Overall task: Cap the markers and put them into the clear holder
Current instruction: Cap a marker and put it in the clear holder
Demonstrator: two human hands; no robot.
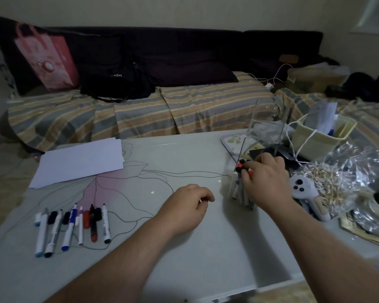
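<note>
Several uncapped markers [73,228] lie in a row on the table [140,248] at the front left, with loose caps [53,216] among their tips. The clear holder [236,186] stands at the right and has several capped markers upright in it. My right hand [264,178] is over the holder's top, its fingers pinching a capped marker with a red end [240,165] at the rim. My left hand [189,206] rests on the table in the middle, fingers loosely curled, holding nothing that I can make out.
White paper sheets [81,161] lie at the back left. To the right of the holder are a white controller [302,188], a plastic bag of small sticks [330,186], a cream basket [322,136] and a tall clear box [267,121]. A striped sofa [140,110] runs behind.
</note>
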